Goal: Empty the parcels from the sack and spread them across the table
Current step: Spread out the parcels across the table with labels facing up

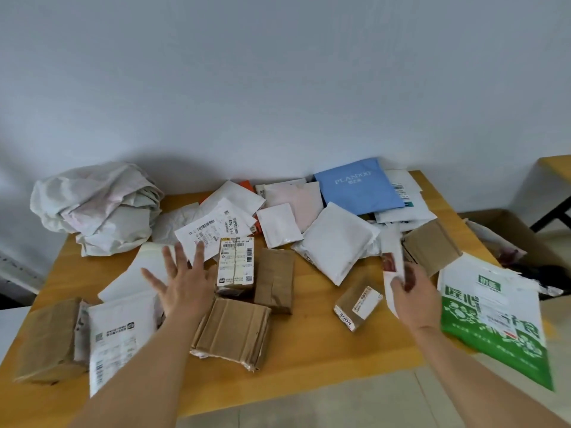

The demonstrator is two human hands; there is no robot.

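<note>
Sack (95,208) (one), two hands (182,282), scattered parcels (336,242)

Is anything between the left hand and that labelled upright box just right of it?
Nothing visible. The left hand is open with spread fingers, right beside the labelled box, with no parcel between them. The right hand holds a white mailer, clear of it.

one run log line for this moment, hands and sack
sack: crumpled, table's far left | left hand: open above parcels | right hand: holds slim white parcel
</note>
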